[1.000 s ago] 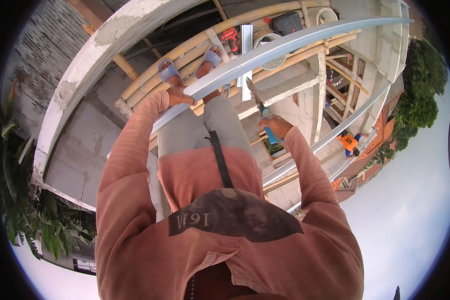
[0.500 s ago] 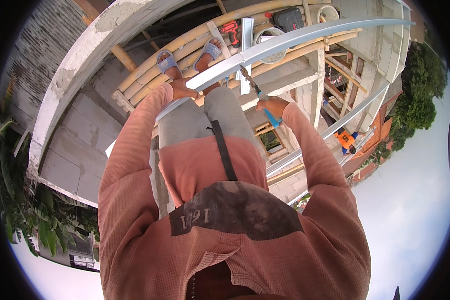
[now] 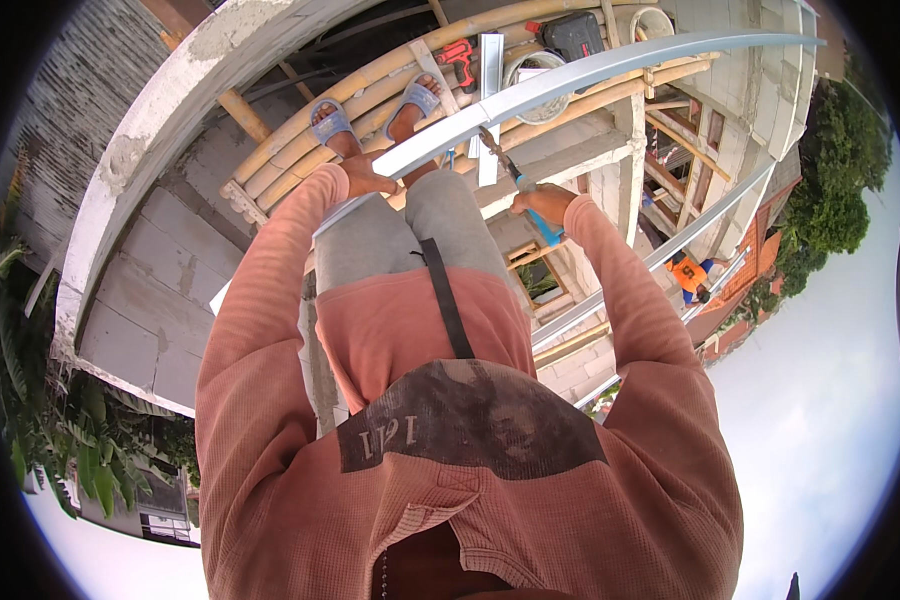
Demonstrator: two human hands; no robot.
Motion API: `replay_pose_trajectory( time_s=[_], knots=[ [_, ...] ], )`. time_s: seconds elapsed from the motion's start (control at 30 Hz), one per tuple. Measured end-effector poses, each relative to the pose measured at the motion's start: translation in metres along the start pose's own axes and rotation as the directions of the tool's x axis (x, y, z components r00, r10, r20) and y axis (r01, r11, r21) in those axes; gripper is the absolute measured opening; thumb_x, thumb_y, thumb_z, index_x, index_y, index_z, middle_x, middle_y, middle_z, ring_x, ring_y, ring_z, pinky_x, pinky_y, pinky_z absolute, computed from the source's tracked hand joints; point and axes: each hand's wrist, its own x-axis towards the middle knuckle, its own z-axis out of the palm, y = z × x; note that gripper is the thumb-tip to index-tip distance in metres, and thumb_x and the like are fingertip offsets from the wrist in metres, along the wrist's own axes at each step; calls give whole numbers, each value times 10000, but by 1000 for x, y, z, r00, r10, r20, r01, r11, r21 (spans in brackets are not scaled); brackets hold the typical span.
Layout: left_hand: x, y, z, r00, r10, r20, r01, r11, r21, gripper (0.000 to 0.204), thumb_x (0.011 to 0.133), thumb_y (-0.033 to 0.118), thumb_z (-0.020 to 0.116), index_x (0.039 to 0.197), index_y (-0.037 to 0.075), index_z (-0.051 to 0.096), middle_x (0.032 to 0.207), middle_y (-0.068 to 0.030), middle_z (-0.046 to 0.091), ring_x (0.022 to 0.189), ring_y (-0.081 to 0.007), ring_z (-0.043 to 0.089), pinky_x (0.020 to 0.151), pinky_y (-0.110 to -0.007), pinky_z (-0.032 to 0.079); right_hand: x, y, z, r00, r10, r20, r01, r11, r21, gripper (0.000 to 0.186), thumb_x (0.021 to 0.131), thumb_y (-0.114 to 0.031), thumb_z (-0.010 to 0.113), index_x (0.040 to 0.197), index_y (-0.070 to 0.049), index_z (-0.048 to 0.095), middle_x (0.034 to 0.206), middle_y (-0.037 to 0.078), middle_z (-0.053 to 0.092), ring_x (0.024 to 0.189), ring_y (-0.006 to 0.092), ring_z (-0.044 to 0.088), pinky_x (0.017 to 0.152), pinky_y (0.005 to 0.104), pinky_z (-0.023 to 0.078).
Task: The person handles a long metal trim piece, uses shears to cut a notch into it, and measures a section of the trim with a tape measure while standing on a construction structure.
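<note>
A long silver metal channel runs from near my thighs out to the far right. My left hand is closed around its near end. In my right hand is a pair of tin snips with blue handles, its fingers wrapped around them. The jaws of the snips are at the channel's lower edge, a short way right of my left hand; whether they bite the metal I cannot tell. A shorter silver channel lies crosswise beneath the long one.
My sandalled feet stand on a bamboo pole platform. Beyond the channel are a red power drill, a black tool case and a bucket. A concrete wall edge curves at left. Lower right, a person in orange is below.
Almost nothing differs. The channel and the snips have shifted very slightly with the view, and both hands keep their hold.
</note>
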Motion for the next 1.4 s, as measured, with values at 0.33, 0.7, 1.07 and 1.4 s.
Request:
replay_pose_trajectory(
  time_s=[0.33, 0.7, 1.07, 1.4],
  knots=[
    [15, -15, 7, 997, 43, -64, -44, 999, -11, 903, 698, 477, 717, 1476, 121, 428, 1318, -229, 597, 1231, -365, 562, 1056, -396, 424, 56, 41, 9, 987, -161, -18, 160, 984, -73, 477, 822, -414, 640, 1193, -118, 681, 1296, 143, 600, 1125, 325, 572, 916, 476, 461],
    [30, -36, 11, 996, 77, -32, -79, 996, -44, 1045, 683, 548, 734, 1520, 56, 346, 1446, -261, 481, 1369, -385, 438, 1144, -420, 342, 22, 9, 3, 994, -103, -37, 98, 990, -102, 550, 806, -488, 626, 1128, -47, 693, 1181, 218, 640, 1099, 325, 592, 966, 365, 427],
    [21, -25, 13, 997, 64, -47, -65, 997, -28, 1037, 680, 551, 734, 1507, 46, 365, 1413, -245, 515, 1340, -378, 465, 1136, -402, 350, -4, 6, 27, 944, -330, -10, 258, 756, -601, 517, 918, -428, 521, 1251, -42, 607, 1336, 273, 511, 1221, 438, 543, 1043, 446, 438],
    [44, -82, -19, 997, 33, -66, -43, 987, -153, 840, 721, 520, 679, 1340, -30, 536, 1299, -267, 586, 1150, -339, 611, 998, -408, 467, -27, 21, 27, 986, -160, -37, 160, 987, -3, 856, 814, -463, 611, 1453, 49, 362, 1461, 339, 407, 1341, 438, 447, 1116, 425, 340]
  ],
)
